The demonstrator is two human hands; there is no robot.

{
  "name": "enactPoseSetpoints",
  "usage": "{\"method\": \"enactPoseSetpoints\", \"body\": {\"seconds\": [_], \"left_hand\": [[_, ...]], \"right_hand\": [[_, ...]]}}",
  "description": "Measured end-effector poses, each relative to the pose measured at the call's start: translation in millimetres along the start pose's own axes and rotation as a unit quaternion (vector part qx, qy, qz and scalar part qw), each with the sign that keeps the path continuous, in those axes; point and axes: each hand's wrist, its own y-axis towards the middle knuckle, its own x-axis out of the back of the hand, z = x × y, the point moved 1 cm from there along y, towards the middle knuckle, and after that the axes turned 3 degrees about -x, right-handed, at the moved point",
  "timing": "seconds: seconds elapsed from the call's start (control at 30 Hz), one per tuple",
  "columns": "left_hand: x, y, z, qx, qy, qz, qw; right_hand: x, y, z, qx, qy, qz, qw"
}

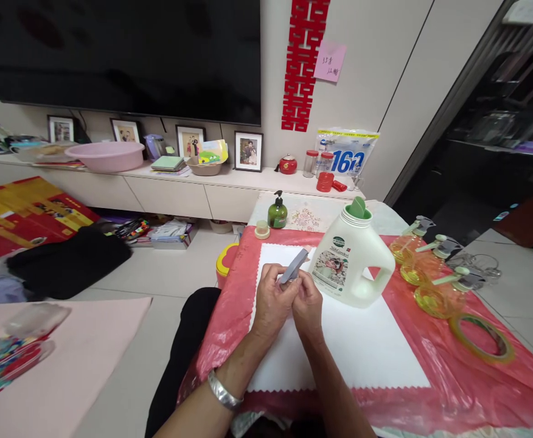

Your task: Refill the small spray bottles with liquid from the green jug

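Note:
Both of my hands meet over the white sheet with zigzag edges (362,359). A flat, narrow grey piece (295,266) sticks up between them; its exact kind I cannot make out. My left hand (270,301), with a silver bracelet on its wrist, closes its fingers and thumb around the lower end. Pinched fingers of my right hand (308,304) press at the same end from the other side. Just right of the hands stands a large pale green detergent jug (355,261) with a handle, a green spout piece (358,208) showing at its mouth.
Red plastic sheeting (230,340) covers the table. Several pump bottles with yellow liquid (435,295) and a tape roll (482,337) lie to the right. Behind are a green pump bottle (277,213) and a small round cap (261,229). A pink table (97,347) with beads is at left.

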Motion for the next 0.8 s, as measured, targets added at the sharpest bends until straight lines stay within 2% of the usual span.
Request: {"method": "enactPoseSetpoints", "body": {"seconds": [0.3,0.5,0.67,0.8], "left_hand": [[9.6,9.1,3.8,0.030,-0.085,0.066,0.994],[15.5,14.8,3.5,0.025,-0.066,0.113,0.991],[8.9,9.0,0.4,0.006,-0.022,0.085,0.996],[6.2,8.9,1.4,0.031,-0.011,0.043,0.999]], "right_hand": [[6.1,3.8,2.9,-0.004,-0.020,0.036,0.999],[7.1,2.8,-2.4,-0.002,-0.066,0.033,0.997],[3.8,-0.3,-8.1,-0.006,-0.099,0.039,0.994],[3.4,-0.6,-9.0,0.000,-0.101,0.054,0.993]]}}
